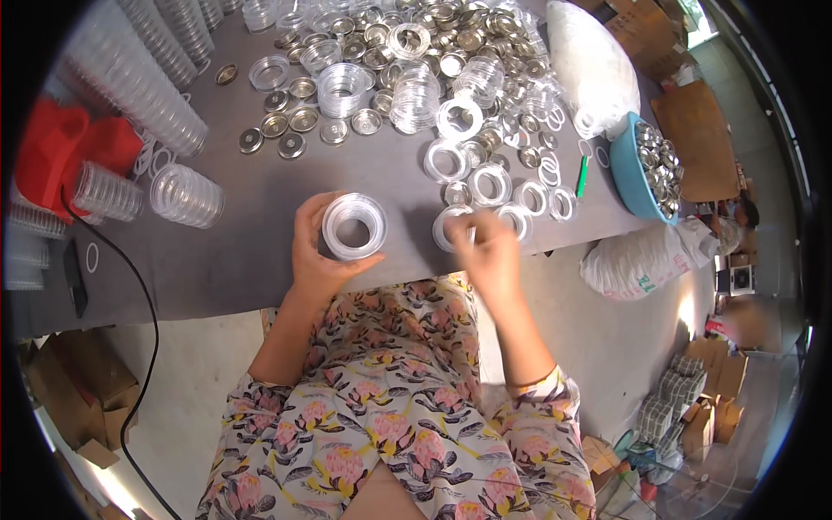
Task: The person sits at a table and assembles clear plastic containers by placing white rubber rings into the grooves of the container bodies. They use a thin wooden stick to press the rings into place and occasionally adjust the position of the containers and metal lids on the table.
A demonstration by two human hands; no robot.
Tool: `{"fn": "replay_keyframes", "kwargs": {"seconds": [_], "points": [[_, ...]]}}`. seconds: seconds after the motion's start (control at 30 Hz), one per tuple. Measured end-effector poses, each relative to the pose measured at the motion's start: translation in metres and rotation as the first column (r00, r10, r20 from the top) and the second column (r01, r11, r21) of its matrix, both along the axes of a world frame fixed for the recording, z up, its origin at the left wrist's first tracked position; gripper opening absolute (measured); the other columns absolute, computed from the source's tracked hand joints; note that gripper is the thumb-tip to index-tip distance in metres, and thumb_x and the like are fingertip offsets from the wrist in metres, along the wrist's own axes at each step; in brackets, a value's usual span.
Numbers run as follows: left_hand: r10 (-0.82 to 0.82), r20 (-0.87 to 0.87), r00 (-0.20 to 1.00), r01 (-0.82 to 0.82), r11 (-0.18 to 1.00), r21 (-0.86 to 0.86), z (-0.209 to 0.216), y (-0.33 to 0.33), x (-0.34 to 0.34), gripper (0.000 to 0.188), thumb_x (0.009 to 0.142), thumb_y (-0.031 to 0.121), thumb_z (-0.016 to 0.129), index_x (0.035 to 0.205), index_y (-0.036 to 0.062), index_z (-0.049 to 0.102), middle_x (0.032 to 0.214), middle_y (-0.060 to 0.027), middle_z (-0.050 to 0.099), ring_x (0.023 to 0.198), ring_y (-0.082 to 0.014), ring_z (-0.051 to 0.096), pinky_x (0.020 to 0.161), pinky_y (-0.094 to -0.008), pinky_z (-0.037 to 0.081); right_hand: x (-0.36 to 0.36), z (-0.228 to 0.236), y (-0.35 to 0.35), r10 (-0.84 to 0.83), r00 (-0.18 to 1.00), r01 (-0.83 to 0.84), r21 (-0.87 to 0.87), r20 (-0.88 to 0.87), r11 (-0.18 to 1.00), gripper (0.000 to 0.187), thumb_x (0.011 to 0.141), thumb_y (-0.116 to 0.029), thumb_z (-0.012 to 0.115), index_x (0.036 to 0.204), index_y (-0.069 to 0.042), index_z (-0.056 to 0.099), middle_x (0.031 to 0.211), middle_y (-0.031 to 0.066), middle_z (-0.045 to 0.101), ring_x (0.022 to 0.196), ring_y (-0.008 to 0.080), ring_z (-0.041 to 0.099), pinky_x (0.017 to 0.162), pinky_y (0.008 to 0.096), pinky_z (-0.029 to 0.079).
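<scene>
My left hand is wrapped round a stack of clear plastic rings, held over the front of the grey-covered table with its round opening facing up. My right hand is smeared by motion. Its fingers look bunched beside a clear ring lying near the table edge, and whether they grip it does not show. Just beyond that hand lie more clear rings and a few silver metal caps.
A heap of silver caps covers the far middle. Stacked clear cups and a red plastic object stand left. A blue basin of metal pieces sits right, near a green marker. A black cable hangs over the left edge.
</scene>
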State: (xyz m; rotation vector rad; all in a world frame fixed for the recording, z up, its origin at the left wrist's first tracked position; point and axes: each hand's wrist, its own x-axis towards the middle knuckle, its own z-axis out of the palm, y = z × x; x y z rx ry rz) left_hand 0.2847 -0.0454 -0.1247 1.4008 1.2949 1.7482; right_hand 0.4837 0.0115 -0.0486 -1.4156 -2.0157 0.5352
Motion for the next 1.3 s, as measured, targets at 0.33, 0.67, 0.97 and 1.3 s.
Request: {"fn": "replay_keyframes", "kwargs": {"seconds": [0.33, 0.67, 0.97, 1.3], "points": [[-0.041, 0.049, 0.998, 0.045, 0.996, -0.080, 0.006, -0.003, -0.003, 0.089, 0.052, 0.009, 0.082, 0.123, 0.0027, 0.030, 0.120, -0.0157, 0.046, 0.109, -0.0237, 0.049, 0.091, -0.0359, 0.043, 0.003, -0.020, -0.019, 0.218, 0.975, -0.199, 0.288, -0.032, 0.937, 0.019, 0.072, -0.006, 0.064, 0.090, -0.010, 0.061, 0.085, 0.0042, 0.058, 0.060, 0.0224, 0.058, 0.050, 0.0318, 0.045], [-0.286, 0.075, 0.955, 0.294, 0.944, -0.147, 0.039, -0.002, -0.026, 0.088, 0.058, 0.012, 0.079, 0.131, 0.0016, 0.029, 0.130, -0.0125, 0.040, 0.119, -0.0219, 0.040, 0.100, -0.0344, 0.031, -0.043, 0.022, 0.007, 0.681, 0.727, -0.662, 0.169, -0.093, 0.730, 0.029, 0.063, 0.004, 0.061, 0.088, -0.011, 0.063, 0.086, 0.0033, 0.058, 0.062, 0.0185, 0.058, 0.055, 0.0291, 0.046], [-0.313, 0.172, 0.934, 0.313, 0.949, 0.028, 0.029, 0.000, -0.019, 0.079, 0.062, 0.006, 0.075, 0.128, 0.0028, 0.032, 0.129, -0.0107, 0.041, 0.117, -0.0186, 0.042, 0.097, -0.0315, 0.033, -0.050, 0.046, 0.019, 0.001, -0.142, -0.595, 0.087, -0.990, 0.799, 0.057, 0.094, -0.039, 0.030, 0.044, -0.013, 0.024, 0.048, 0.0032, 0.035, 0.042, 0.0093, 0.025, 0.039, 0.0232, 0.019], [-0.285, 0.247, 0.926, 0.305, 0.951, -0.047, 0.028, 0.001, -0.010, 0.080, 0.062, 0.005, 0.074, 0.129, 0.0024, 0.030, 0.124, -0.0091, 0.042, 0.114, -0.0166, 0.043, 0.094, -0.0312, 0.035, -0.092, 0.039, 0.010, -0.136, 0.114, -0.625, -0.177, -0.984, 0.760, 0.057, 0.095, -0.040, 0.030, 0.045, -0.013, 0.025, 0.043, 0.0000, 0.026, 0.038, 0.0085, 0.014, 0.035, 0.0238, 0.012]]}}
